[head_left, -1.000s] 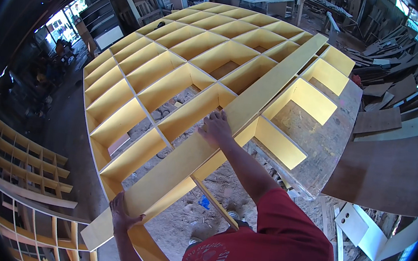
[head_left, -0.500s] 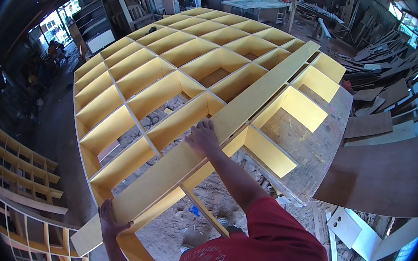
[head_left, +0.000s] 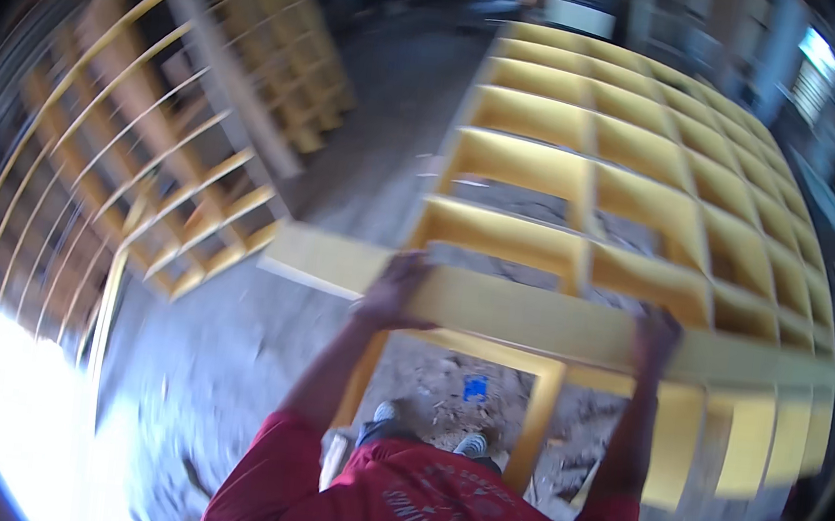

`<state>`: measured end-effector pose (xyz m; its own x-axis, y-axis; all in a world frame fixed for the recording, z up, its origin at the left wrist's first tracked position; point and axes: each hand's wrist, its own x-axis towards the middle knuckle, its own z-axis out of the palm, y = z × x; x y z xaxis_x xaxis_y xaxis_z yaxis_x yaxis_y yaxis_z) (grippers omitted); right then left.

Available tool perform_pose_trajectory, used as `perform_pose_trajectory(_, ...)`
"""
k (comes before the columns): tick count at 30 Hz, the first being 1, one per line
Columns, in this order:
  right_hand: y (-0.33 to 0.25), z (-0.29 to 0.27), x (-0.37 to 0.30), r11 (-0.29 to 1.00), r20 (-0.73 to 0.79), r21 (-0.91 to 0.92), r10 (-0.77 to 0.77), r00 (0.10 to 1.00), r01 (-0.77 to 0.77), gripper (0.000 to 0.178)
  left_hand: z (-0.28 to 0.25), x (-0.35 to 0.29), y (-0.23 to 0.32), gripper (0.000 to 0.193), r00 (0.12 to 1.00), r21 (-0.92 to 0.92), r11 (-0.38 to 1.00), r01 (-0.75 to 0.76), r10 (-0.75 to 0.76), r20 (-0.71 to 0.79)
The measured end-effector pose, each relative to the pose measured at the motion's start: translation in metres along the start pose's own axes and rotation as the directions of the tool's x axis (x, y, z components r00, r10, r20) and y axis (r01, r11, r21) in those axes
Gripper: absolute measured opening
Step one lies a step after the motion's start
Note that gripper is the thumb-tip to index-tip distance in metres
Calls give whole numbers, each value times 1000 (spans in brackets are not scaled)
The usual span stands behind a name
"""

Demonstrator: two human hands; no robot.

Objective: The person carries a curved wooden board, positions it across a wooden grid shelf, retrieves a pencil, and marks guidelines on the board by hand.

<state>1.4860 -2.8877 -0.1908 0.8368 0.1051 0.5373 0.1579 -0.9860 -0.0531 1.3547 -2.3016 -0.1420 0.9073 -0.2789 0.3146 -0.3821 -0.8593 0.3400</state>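
A long, pale-yellow wooden board [head_left: 533,309] lies across the near part of a big yellow grid frame [head_left: 527,166] with open compartments. Its left end sticks out past the frame's side. Near that end, my left hand [head_left: 396,294] clasps the board, fingers over the far edge and thumb along the near one. Further right my right hand [head_left: 656,339], somewhat blurred, is closed round the same board. Below the board, a few frame compartments open toward me, and the ground shows through them.
Another yellow gridded frame [head_left: 174,282] stands at the left, with a further yellow lattice [head_left: 292,48] behind it. Dusty floor [head_left: 237,364] runs between them and the big frame. A blue scrap [head_left: 475,388] lies near my feet. Bright light floods the lower left.
My view has swung left, so the big frame now sits to the right. My right hand has moved along the board, farther from my left hand, which stays near the overhanging end.
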Motion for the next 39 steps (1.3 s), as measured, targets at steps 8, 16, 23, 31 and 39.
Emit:
perform_pose_trajectory(8,-43,-15,5,957,189,207,164,968,-202,44,-11,-51,4,129,977,192,960,206,-213,17)
perform_pose_trajectory(16,-58,0,-5,969,370,-163,233,899,-184,55,-5,-44,-3,128,978,105,976,191,-199,69)
perform_pose_trajectory(23,-209,9,-37,944,411,-300,255,875,-135,86,-3,-39,-23,119,990,57,994,96,-101,98)
perform_pose_trajectory(31,-417,-37,-59,949,525,-91,303,795,-302,93,-25,-58,-62,102,969,4,985,-171,168,180)
perform_pose_trajectory(39,-509,-71,-82,913,462,-21,369,806,-406,91,-89,-133,-114,97,956,-172,959,-227,253,150)
